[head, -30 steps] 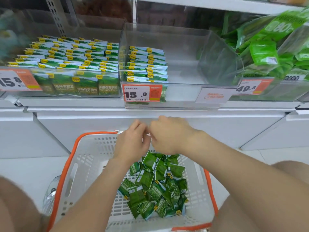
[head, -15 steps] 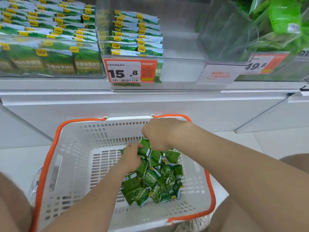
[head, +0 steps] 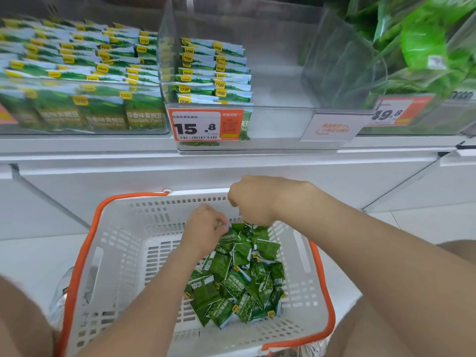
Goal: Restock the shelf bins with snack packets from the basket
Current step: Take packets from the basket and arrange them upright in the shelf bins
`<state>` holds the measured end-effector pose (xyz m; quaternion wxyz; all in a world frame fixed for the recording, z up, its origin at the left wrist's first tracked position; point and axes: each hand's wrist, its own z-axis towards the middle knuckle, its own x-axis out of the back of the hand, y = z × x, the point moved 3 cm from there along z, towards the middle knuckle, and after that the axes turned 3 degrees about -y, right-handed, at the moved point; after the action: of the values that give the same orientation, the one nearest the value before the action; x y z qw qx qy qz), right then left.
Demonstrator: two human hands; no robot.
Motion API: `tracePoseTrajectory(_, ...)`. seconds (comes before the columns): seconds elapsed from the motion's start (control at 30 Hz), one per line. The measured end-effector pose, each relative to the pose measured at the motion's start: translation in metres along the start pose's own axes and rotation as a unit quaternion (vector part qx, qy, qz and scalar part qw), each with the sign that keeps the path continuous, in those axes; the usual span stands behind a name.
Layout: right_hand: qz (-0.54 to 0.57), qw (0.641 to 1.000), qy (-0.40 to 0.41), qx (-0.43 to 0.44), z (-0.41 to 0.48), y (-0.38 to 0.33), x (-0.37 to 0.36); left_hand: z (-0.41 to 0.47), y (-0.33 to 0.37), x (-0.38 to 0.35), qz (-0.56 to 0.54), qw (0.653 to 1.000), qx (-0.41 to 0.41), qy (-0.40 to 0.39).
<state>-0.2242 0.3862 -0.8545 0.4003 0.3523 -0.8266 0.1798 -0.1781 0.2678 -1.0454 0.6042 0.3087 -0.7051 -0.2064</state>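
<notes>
Both hands are down in the basket [head: 123, 228], at the far end of the heap of green packets [head: 242, 276]. The left hand [head: 203, 228] has its fingers curled onto the corner of the topmost ones and seems to pinch one. The right hand [head: 253, 199] hangs just above the same end, knuckles up, its fingers tucked under and hidden, so I cannot tell whether it holds anything. The heap runs from the hands back toward the person. The half-filled bin [head: 278, 81] sits up and ahead, almost straight above the right hand (the nearer one for the lift). Its stacked row [head: 213, 73] stands at the left, with bare floor to the right.
</notes>
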Motion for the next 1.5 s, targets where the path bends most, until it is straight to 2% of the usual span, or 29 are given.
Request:
tracePoseTrajectory(0.13, 0.036, 0.999, 0.022, -0.005, -0.005, 0.013, 0.003, -0.006, 0.035, 0.046, -0.093, 0.991, -0.03, -0.089)
tracePoseTrajectory(0.3, 0.093, 0.995, 0.03, -0.015, -0.022, 0.022, 0.016, -0.024, 0.086, 0.112, -0.194, 0.978, -0.058, -0.055)
tracePoseTrajectory(0.4, 0.226, 0.973, 0.036, 0.01, -0.033, 0.026, 0.025, -0.038, 0.109, 0.141, -0.209, 0.974, -0.08, -0.027)
tracePoseTrajectory(0.5, 0.334, 0.937, 0.088, 0.043, -0.046, 0.027, 0.036, -0.051, 0.128, 0.163, -0.226, 0.967, -0.119, 0.016)
tracePoseTrajectory(0.67, 0.393, 0.895, 0.193, 0.089, -0.067, 0.02, 0.054, -0.059, 0.15, 0.185, -0.25, 0.945, -0.165, 0.134)
tracePoseTrajectory(0.8, 0.419, 0.868, 0.252, 0.082, -0.076, 0.02, 0.066, -0.063, 0.159, 0.192, -0.187, 0.925, -0.21, 0.257)
tracePoseTrajectory(0.87, 0.429, 0.844, 0.318, 0.057, -0.078, 0.027, 0.075, -0.066, 0.163, 0.195, -0.126, 0.906, -0.231, 0.331)
tracePoseTrajectory(0.93, 0.439, 0.792, 0.424, 0.029, -0.077, 0.037, 0.084, -0.065, 0.164, 0.197, -0.067, 0.898, -0.235, 0.366)
tracePoseTrajectory(1.0, 0.449, 0.722, 0.527, 0.022, -0.078, 0.044, 0.093, -0.06, 0.162, 0.195, 0.001, 0.912, -0.21, 0.352)
tracePoseTrajectory(1.03, 0.446, 0.699, 0.558, 0.032, -0.078, 0.047, 0.098, -0.058, 0.161, 0.193, 0.035, 0.922, -0.185, 0.338)
tracePoseTrajectory(1.07, 0.436, 0.691, 0.575, 0.045, -0.076, 0.048, 0.101, -0.056, 0.16, 0.191, 0.069, 0.93, -0.158, 0.325)
tracePoseTrajectory(1.13, 0.393, 0.71, 0.581, 0.053, -0.068, 0.051, 0.105, -0.053, 0.158, 0.187, 0.125, 0.935, -0.124, 0.307)
tracePoseTrajectory(1.23, 0.322, 0.764, 0.558, 0.016, -0.051, 0.055, 0.107, -0.049, 0.159, 0.191, 0.16, 0.931, -0.105, 0.31)
tracePoseTrajectory(1.4, 0.269, 0.862, 0.428, -0.031, -0.033, 0.053, 0.116, -0.043, 0.16, 0.199, 0.159, 0.931, -0.106, 0.311)
tracePoseTrajectory(1.5, 0.25, 0.907, 0.333, -0.066, -0.032, 0.051, 0.124, -0.04, 0.16, 0.201, 0.155, 0.935, -0.097, 0.303)
